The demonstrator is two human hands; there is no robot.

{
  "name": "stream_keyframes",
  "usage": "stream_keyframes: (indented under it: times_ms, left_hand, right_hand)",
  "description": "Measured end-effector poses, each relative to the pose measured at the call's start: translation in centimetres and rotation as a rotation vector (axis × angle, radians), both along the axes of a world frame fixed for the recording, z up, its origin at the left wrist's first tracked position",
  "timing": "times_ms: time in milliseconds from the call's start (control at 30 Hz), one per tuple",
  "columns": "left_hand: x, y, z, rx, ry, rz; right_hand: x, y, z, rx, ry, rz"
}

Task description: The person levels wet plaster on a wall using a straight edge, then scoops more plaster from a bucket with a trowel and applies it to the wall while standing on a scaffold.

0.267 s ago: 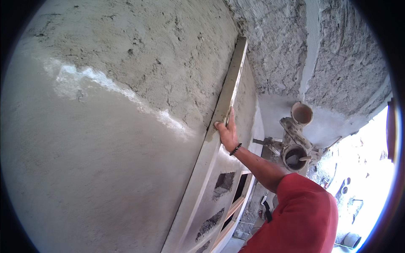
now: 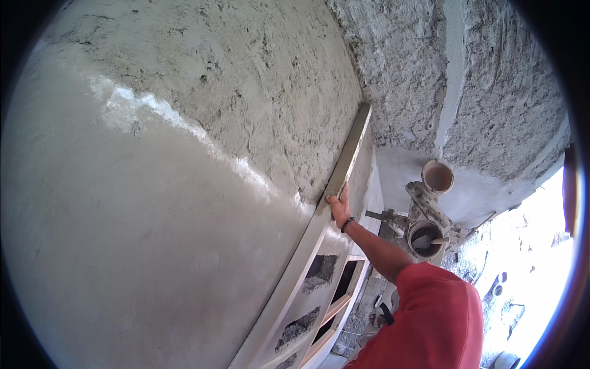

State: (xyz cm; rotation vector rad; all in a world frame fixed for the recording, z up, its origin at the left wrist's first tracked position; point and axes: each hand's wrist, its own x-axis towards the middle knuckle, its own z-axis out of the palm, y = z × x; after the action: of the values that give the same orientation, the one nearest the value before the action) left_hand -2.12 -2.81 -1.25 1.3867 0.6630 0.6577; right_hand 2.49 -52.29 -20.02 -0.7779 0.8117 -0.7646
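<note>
Head view: large grey wall (image 2: 160, 246) fills the left and centre, its lower part smooth, its upper part rough and pitted; ragged white streak (image 2: 178, 123) slants between the two, down toward the wall's right edge. Long straight board (image 2: 311, 241) lies along that right edge, slanting from near the upper corner, where a second wall meets the first, down to the picture's lower rim. Board's upper stretch darker, lower stretch pale. Right hand (image 2: 339, 210) grasping the board partway along: thumb on the broad face, fingers on the right side, back of hand toward the camera. Grip reads as closed on the wood; pressure cannot be told. Dark beaded bracelet (image 2: 348, 224) at the wrist; forearm bare up to a red sleeve (image 2: 437, 301). Right of the board's lower half: two rough dark recesses, one (image 2: 321, 270) above the other (image 2: 298, 328), then a wooden frame (image 2: 335, 309) with crossbars and dark gaps. Second wall (image 2: 405, 67) at upper right, coarse grey, with a smooth pale strip (image 2: 453, 74) running down it. Near that wall's lower edge, well apart from the hand, two buckets: upper one (image 2: 437, 176) caked round the rim; lower one (image 2: 424, 237) with a pale handle (image 2: 440, 240) sticking out over its rim. Mortar-smeared timber (image 2: 423, 203) between them.
</note>
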Motion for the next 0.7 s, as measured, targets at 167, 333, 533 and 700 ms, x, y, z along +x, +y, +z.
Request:
stream_keyframes:
  times_ms: [167, 333, 533, 700]
  left_hand:
    - [0.1, 0.8, -0.4, -0.074, -0.061, -0.071]
    - [-0.8, 0.6, 2.0, -0.338, -0.180, -0.110]
    - [0.5, 2.2, 0.0, -0.185, -0.110, -0.052]
    - [0.9, 3.8, -1.3, -0.204, -0.126, -0.062]
  right_hand:
    - [0.3, -2.6, 2.5, -0.112, -0.076, -0.045]
    - [1.8, -3.3, 4.0, -0.471, 0.007, -0.175]
    - [1.0, -2.0, 1.8, -0.206, -0.045, -0.139]
    - [2.2, -2.1, 0.9, -0.219, -0.002, -0.138]
